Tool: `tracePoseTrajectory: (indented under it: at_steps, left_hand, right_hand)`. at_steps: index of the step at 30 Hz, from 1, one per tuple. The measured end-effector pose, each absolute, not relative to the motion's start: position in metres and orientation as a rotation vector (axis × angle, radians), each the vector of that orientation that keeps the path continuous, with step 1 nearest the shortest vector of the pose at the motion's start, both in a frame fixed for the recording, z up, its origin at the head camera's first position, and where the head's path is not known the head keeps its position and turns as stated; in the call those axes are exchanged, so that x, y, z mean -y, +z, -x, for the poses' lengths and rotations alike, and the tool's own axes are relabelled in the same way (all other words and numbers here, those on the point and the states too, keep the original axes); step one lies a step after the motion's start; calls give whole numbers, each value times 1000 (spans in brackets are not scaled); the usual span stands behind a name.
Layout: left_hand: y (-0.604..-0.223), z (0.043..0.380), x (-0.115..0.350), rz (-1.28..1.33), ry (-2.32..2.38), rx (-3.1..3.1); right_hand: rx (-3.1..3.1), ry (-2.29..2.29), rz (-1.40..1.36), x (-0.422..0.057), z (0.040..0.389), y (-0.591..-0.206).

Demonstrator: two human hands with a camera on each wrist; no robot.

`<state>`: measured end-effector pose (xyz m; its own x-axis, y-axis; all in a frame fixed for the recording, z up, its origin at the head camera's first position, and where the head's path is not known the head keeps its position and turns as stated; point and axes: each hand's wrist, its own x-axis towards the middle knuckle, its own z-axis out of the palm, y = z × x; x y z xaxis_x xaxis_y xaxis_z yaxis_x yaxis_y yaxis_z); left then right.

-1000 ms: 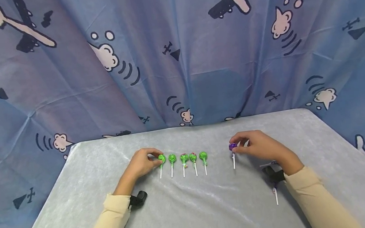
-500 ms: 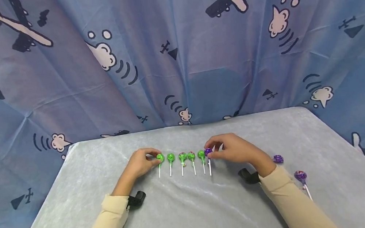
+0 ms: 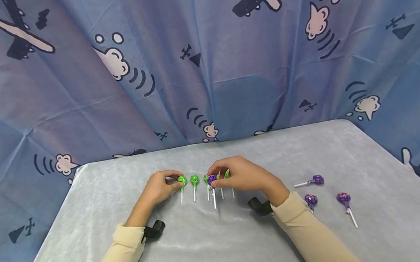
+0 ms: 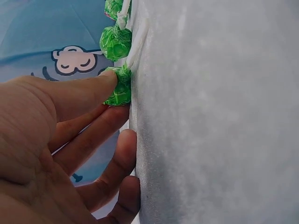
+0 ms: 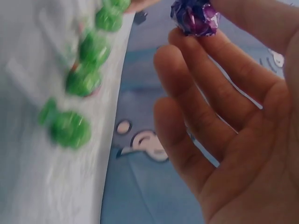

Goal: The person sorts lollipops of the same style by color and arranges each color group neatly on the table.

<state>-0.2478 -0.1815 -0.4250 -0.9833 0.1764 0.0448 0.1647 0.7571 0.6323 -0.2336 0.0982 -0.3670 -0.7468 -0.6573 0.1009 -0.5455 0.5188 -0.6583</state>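
My left hand (image 3: 159,189) pinches the head of a green-wrapped lollipop (image 3: 182,181) at the left end of a row lying on the table. Thumb and fingertips press its wrapper (image 4: 120,93) in the left wrist view. Between its thumb and fingers, my right hand (image 3: 242,176) holds a purple lollipop (image 3: 212,180) by the head, white stick pointing toward me. It is in front of the row's middle; the right wrist view shows it lifted off the cloth. Another green lollipop (image 3: 194,180) lies beside the left one, and several more are partly hidden by the right hand.
To the right on the grey-white table cloth (image 3: 191,251) lie a sideways purple lollipop (image 3: 317,179), another purple lollipop (image 3: 310,199) partly behind the right sleeve, and a third purple lollipop (image 3: 343,198). A blue patterned curtain (image 3: 245,102) hangs behind the table.
My right hand has carried the purple lollipop leftward, from right of the row to its middle, uncovering the purple lollipops at right. The left hand keeps pinching the same green lollipop.
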Motion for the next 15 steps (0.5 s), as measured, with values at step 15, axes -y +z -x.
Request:
tracePoseTrajectory:
  at_steps: [15]
  left_hand:
    - [-425, 248, 182, -317, 1032, -2943]
  right_hand:
    - [-2525, -1101, 1000, -34, 224, -368]
